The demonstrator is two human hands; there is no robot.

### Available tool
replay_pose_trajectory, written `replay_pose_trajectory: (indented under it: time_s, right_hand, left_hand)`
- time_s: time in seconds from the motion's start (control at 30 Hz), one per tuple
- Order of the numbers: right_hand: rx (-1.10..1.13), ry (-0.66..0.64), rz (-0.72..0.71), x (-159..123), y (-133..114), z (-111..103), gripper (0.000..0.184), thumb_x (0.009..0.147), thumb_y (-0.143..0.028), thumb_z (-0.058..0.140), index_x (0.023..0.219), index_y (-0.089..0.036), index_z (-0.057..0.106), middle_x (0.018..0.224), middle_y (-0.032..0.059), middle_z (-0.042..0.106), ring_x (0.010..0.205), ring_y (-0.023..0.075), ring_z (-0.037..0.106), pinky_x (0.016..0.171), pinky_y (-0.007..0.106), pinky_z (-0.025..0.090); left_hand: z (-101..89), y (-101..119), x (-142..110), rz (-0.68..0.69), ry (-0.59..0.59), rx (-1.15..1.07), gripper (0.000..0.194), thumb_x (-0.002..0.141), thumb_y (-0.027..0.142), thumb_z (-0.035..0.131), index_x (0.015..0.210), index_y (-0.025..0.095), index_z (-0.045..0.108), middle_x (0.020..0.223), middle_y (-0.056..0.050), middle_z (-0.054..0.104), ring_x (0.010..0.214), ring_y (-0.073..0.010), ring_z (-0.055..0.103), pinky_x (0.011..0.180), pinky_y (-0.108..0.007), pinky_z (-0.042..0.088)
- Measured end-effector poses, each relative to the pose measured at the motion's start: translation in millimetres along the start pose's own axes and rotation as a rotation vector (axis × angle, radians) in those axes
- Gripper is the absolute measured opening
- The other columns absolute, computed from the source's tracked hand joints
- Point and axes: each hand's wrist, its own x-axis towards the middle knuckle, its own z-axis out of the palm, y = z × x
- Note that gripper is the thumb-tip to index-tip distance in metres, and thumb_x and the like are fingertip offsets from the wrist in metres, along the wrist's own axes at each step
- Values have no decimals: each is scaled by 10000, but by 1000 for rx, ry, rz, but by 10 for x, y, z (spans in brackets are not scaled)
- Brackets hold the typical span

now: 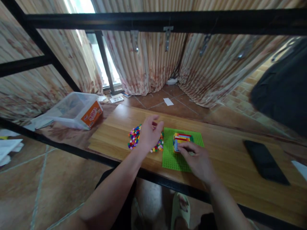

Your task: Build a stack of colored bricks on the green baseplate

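Small building bricks (134,138) of many colours lie in a loose pile on the wooden table. Over this pile is my left hand (150,134), its thumb and fingers apart and nothing visible in it; it covers the pile's middle. To the right lies a green studded baseplate (177,163). A low brick structure (183,138) in red, yellow, white and blue stands on it. My right hand (193,154) touches the structure's near side, thumb and fingertips pinched together by a light blue part. Whatever is between those fingertips is hidden.
A dark phone (265,161) lies on the table (223,153) at the right. A clear plastic box (72,110) with an orange label stands beyond the table's left end. Black metal bars (153,20) cross above and along the near edge. Curtains (148,64) hang behind.
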Motion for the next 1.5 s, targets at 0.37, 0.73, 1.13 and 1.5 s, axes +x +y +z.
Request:
replay_pose_trajectory:
  time_s: [0.37, 0.73, 1.13, 1.5]
  right_hand:
    - [-257, -75, -160, 148, -220, 537, 184, 890, -185, 516, 865, -187, 698, 871, 60, 715, 805, 184, 659, 763, 294, 469]
    - [-485, -178, -51, 166, -159, 762, 218, 877, -158, 486, 836, -152, 701, 857, 109, 674, 779, 210, 617, 735, 312, 453]
    - [84, 194, 88, 160, -129, 222, 250, 817, -402, 618, 916, -201, 731, 961, 74, 727, 841, 205, 675, 752, 345, 543]
    - [-175, 178, 420, -51, 213, -524, 348, 734, -405, 629, 935, -158, 768, 745, 80, 748, 642, 217, 683, 596, 326, 503]
  left_hand:
    - [-197, -39, 166, -165, 67, -217, 207, 796, 210, 600, 965, 121, 680, 924, -65, 705, 706, -109, 609, 663, -231, 481]
    - [-171, 10, 83, -195, -78, -200, 161, 807, 167, 587, 939, 135, 674, 781, -30, 713, 588, -102, 607, 567, -214, 471]
    - [-158, 18, 53, -115, -146, -74, 143, 816, 173, 583, 898, 148, 697, 801, -42, 724, 666, -139, 634, 652, -266, 504]
    - [-26, 32, -14, -19, -255, 28, 152, 823, 166, 571, 880, 158, 712, 806, -43, 716, 714, -149, 625, 710, -293, 503]
